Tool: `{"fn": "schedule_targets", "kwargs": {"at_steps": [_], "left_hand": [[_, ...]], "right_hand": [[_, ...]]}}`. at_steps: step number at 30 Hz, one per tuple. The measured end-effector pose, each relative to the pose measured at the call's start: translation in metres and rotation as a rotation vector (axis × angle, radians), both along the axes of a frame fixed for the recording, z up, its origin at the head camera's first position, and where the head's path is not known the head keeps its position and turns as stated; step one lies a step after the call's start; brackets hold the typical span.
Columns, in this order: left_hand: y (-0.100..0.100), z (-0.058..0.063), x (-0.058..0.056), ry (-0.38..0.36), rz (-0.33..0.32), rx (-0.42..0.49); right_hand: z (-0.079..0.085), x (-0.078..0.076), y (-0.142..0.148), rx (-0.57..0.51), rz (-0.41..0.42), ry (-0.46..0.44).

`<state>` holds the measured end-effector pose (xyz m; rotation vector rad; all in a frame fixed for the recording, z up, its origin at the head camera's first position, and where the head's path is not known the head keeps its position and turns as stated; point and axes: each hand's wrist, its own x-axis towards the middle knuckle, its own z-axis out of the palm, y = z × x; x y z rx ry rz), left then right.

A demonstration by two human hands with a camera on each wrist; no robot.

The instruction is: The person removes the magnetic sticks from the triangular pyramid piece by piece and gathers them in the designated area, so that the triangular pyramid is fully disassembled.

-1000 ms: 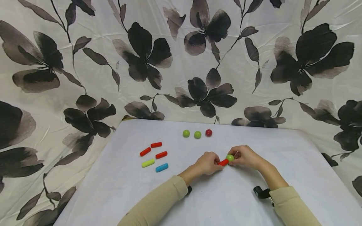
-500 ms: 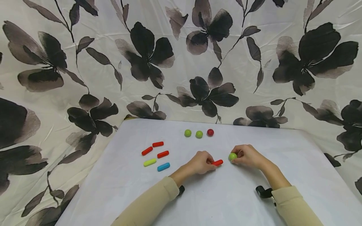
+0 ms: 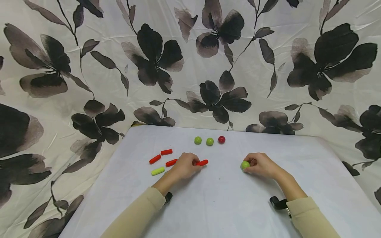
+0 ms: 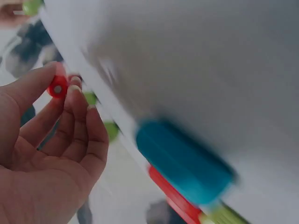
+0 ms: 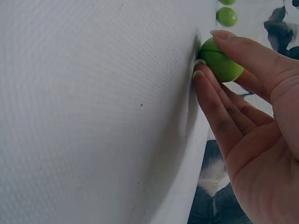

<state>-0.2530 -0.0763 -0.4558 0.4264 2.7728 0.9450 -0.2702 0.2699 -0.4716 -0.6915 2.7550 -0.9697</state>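
My left hand [image 3: 183,166] pinches a red rod [image 3: 203,162] between thumb and fingertips, above the white table. In the left wrist view, a small pale hole shows in the end of the red rod [image 4: 57,88]. Farther right, my right hand [image 3: 263,165] holds a light green ball [image 3: 245,165] between thumb and fingers. A groove runs across the green ball [image 5: 222,65] in the right wrist view. A blue rod [image 4: 182,161] lies near my left hand; my hand and forearm hide it in the head view.
Left of my left hand lie red rods [image 3: 155,159] and a yellow-green rod [image 3: 158,171]. Two green balls [image 3: 209,141] and a red ball [image 3: 221,139] stand in a row toward the far edge of the white table [image 3: 232,208]. Behind hangs a floral cloth [image 3: 184,66].
The red rod first meets the green ball, then comes away from it. My left hand carries the rod leftward toward the other rods. My right hand stays nearly still with the ball.
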Motion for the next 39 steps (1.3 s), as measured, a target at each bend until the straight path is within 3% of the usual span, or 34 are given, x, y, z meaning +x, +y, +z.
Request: {"fn": "schedule_targets", "kwargs": {"at_steps": [5,9,27,32,39], "left_hand": [[-0.025,0.0,-0.004,0.027,0.063,-0.077],[-0.034,-0.002,-0.005,0.002,0.084,-0.112],[-0.044,-0.009,-0.006,-0.032,0.114,-0.101],[-0.045,-0.01,-0.008,-0.023,0.109,-0.103],[-0.047,-0.008,-0.006,-0.018,0.088,-0.102]], "right_hand": [[0.002,0.0,0.003,0.004,-0.011,-0.014],[0.002,-0.001,0.004,0.007,-0.008,-0.013],[0.0,-0.004,0.002,-0.03,-0.033,-0.036],[0.003,-0.017,-0.002,-0.041,-0.129,0.001],[0.004,-0.046,-0.012,-0.104,-0.322,-0.029]]}}
